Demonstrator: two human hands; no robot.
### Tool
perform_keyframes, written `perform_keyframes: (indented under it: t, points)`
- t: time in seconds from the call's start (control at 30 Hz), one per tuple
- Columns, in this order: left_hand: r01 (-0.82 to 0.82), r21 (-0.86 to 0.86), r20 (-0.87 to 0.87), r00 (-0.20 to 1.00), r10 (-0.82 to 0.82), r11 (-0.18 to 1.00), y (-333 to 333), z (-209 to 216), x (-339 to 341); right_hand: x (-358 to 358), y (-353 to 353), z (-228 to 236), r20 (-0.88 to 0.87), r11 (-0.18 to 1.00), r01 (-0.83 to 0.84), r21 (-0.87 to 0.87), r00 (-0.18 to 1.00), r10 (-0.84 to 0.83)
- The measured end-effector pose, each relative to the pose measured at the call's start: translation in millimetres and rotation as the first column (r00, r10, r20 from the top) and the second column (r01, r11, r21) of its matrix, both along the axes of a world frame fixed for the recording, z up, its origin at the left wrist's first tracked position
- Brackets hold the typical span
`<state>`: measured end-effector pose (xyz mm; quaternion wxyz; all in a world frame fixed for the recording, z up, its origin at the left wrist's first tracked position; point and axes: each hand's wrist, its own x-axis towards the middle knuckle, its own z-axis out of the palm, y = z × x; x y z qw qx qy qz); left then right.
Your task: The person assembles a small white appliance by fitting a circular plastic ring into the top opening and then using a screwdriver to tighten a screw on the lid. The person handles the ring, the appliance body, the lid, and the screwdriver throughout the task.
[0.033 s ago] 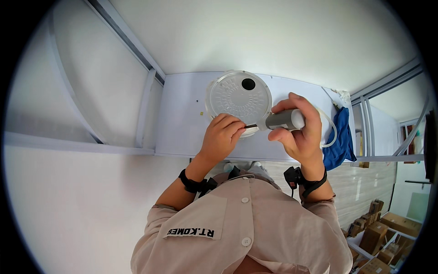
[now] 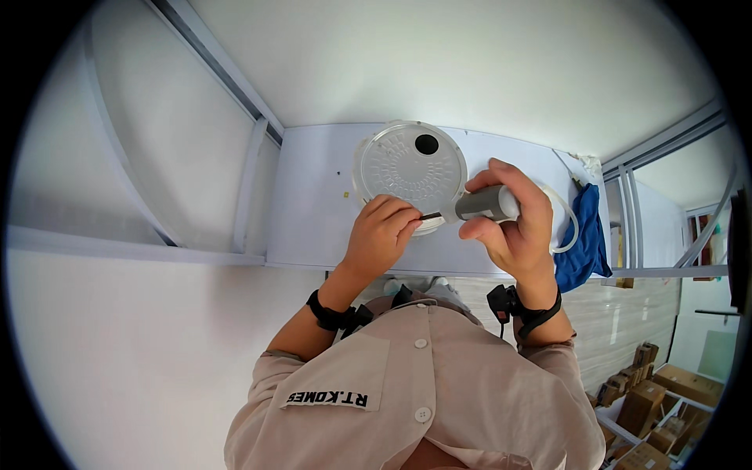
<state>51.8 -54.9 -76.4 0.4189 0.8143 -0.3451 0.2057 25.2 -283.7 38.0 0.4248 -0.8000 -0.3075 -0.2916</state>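
My right hand (image 2: 521, 215) is closed round the thick grey handle of a screwdriver (image 2: 479, 205), its pale rounded end against the palm side. The thin dark shaft (image 2: 431, 216) reaches left toward my left hand (image 2: 382, 235), whose fingertips are pinched together on it. Just beyond both hands stands a round pale appliance (image 2: 395, 176) with a patterned top and a dark round spot (image 2: 426, 144) near its far edge. The shaft lies over its near right rim. Where the tip ends is hidden by my left fingers.
The appliance rests on a white table (image 2: 309, 204) against a pale wall. A blue cloth (image 2: 583, 239) and a white cable (image 2: 574, 227) lie at the table's right end. Tiny bits (image 2: 345, 195) lie left of the appliance. Cardboard boxes (image 2: 642, 403) stand at the lower right.
My right hand and the screwdriver handle have shifted very slightly, with the fingers a touch further left. My left hand and the appliance look unmoved.
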Motion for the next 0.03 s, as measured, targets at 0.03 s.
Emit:
perform_keyframes:
  t: [0.03]
  points:
    - [-0.003, -0.001, -0.001, 1.000, 0.003, 1.000, 0.3, -0.2, -0.3, 2.5, -2.4, 5.1, 0.018, 0.994, -0.002, -0.107, 1.000, 0.004]
